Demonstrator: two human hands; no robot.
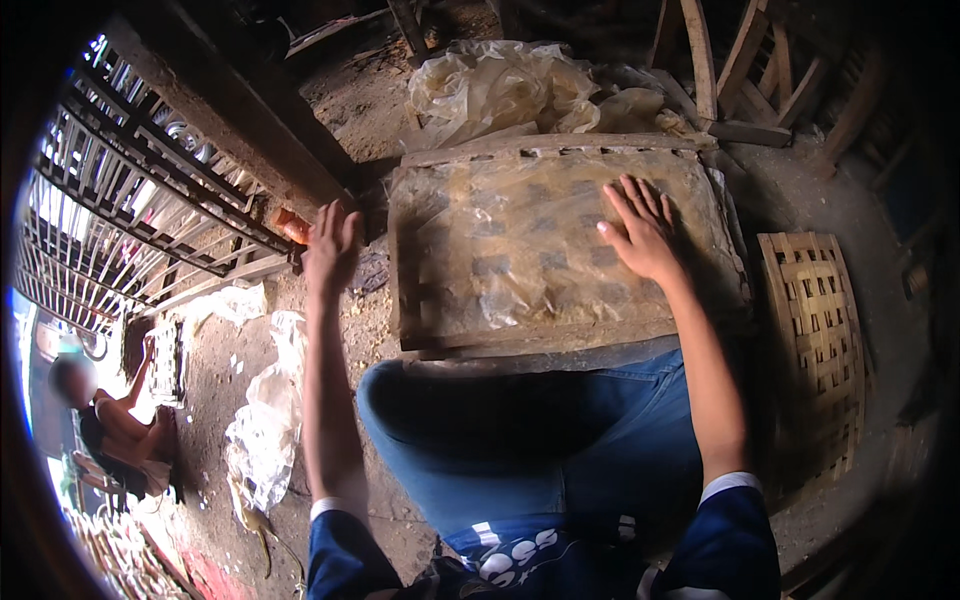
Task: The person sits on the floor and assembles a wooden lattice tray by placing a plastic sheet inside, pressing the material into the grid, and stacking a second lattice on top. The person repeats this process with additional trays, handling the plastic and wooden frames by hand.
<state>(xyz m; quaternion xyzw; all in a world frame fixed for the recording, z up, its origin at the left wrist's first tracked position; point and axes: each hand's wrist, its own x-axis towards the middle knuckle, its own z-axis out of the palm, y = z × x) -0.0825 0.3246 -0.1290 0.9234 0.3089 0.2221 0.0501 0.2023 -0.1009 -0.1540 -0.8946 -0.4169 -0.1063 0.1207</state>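
A rectangular woven bamboo tray (560,330) with a wooden rim rests in front of my knees. A thin, wrinkled, clear plastic sheet (500,225) covers it, and the dark gaps of the weave show through. My right hand (640,235) is spread over the right part of the sheet with its fingers stretched out; it seems to lie on the plastic. Beyond the tray's left edge, my left hand (332,248) is held up, fingers extended and nothing in it. It is apart from the tray, close to a wooden post (250,130).
Crumpled plastic sheeting (510,85) is heaped behind the tray. More plastic (268,420) lies on the dirt floor at left. Another woven bamboo panel (818,340) is at right. Wooden slats (745,70) stand far right. A person (125,425) sits at far left by a slatted fence (110,190).
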